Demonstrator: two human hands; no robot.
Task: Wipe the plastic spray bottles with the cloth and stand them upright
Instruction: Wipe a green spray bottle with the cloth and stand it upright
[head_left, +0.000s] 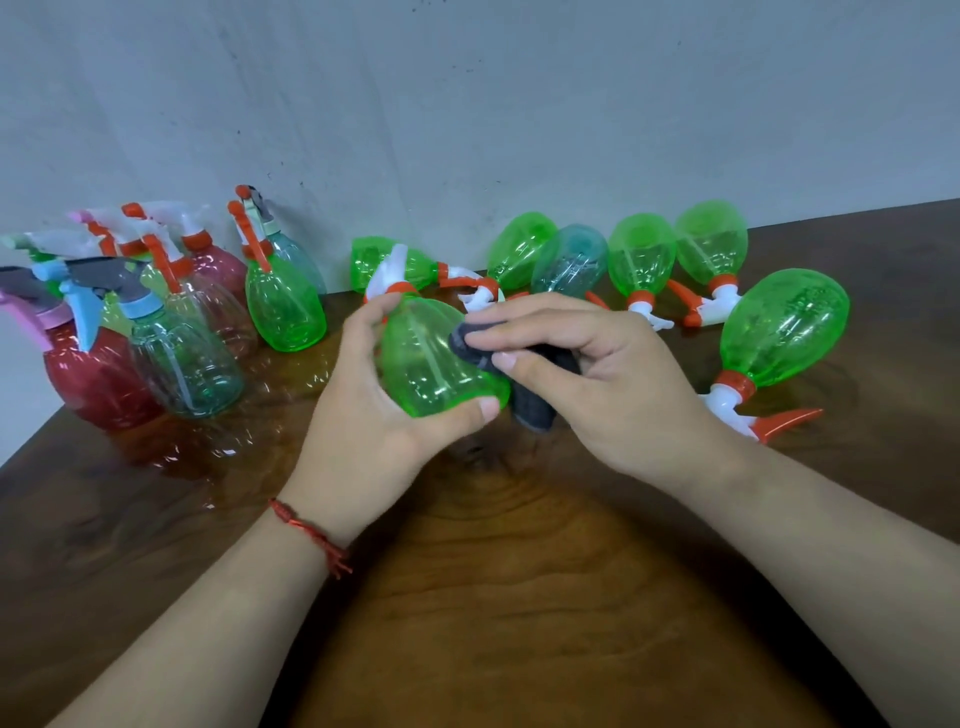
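Observation:
My left hand (363, 410) grips a green spray bottle (434, 364) above the table, its base toward me and its white and orange nozzle pointing away. My right hand (597, 379) presses a dark grey cloth (519, 374) against the bottle's right side. Several bottles stand upright at the left, among them a red one (98, 384), a teal one (187, 364) and a green one (283, 306). Lying on their sides along the wall are several more, mostly green (644, 257), one teal (569, 262). Another green bottle (779, 332) lies at the right.
The brown wooden table (519, 597) runs up to a pale wall (467, 130) at the back. Its left edge cuts diagonally past the upright bottles. A red string bracelet (311, 535) circles my left wrist.

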